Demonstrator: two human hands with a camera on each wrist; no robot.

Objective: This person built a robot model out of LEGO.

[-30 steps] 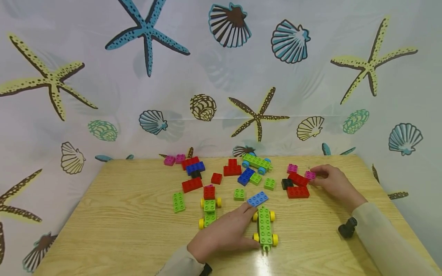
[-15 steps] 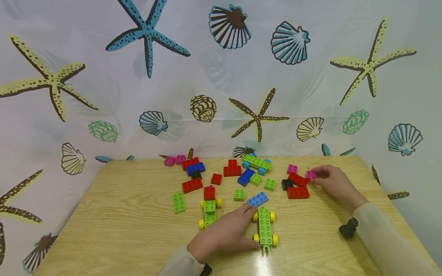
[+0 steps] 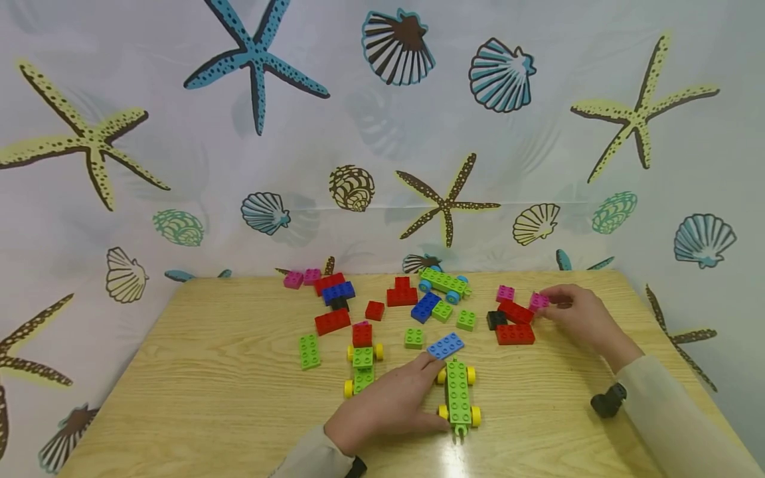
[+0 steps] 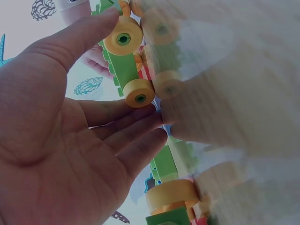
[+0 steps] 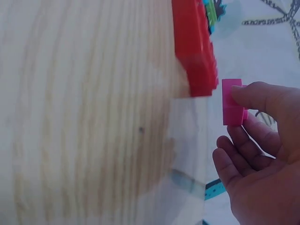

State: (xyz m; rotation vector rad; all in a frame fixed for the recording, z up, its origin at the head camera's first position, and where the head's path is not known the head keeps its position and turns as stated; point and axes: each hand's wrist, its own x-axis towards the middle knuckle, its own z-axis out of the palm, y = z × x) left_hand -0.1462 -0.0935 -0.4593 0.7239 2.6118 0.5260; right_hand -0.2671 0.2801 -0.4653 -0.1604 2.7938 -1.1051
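Note:
My right hand point(image 3: 582, 320) pinches a small pink brick point(image 3: 538, 302) between thumb and fingers at the table's right side. In the right wrist view the pink brick point(image 5: 232, 102) is lifted off the wood, beside the end of a red brick point(image 5: 193, 47). My left hand point(image 3: 391, 401) rests beside a long green wheeled base point(image 3: 459, 395) with yellow wheels. The left wrist view has the thumb at one wheel point(image 4: 123, 38) and the fairly straight fingers by the other wheel point(image 4: 139, 93). A second green wheeled base point(image 3: 363, 378), with a red brick point(image 3: 362, 334) at its far end, is partly hidden behind the left hand.
Near the right hand lie red bricks point(image 3: 515, 334), a black brick point(image 3: 496, 320) and another pink brick point(image 3: 505, 293). A light blue plate point(image 3: 445, 346) touches or nearly touches the left fingertips. Farther back stands a green base with blue wheels point(image 3: 443, 281). A patterned cloth point(image 3: 335, 133) hangs behind the table.
The right hand and its pink brick have shifted very slightly, and the right forearm has moved a little to the right. The left hand has stayed put.

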